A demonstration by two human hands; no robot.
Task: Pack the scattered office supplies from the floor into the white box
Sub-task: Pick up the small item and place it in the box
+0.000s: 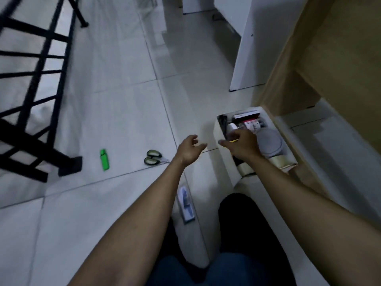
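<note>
Here, my right hand (243, 144) pinches a thin, light yellow item (234, 140) over the white box (218, 131), my left hand (190, 150) loose and empty.

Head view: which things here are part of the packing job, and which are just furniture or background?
Job:
white box, already part filled
green highlighter on the floor
green-handled scissors on the floor
flat blue-and-white pack on the floor
right hand over the box
left hand, holding nothing

Not the job:
black metal frame
wooden cabinet
</note>
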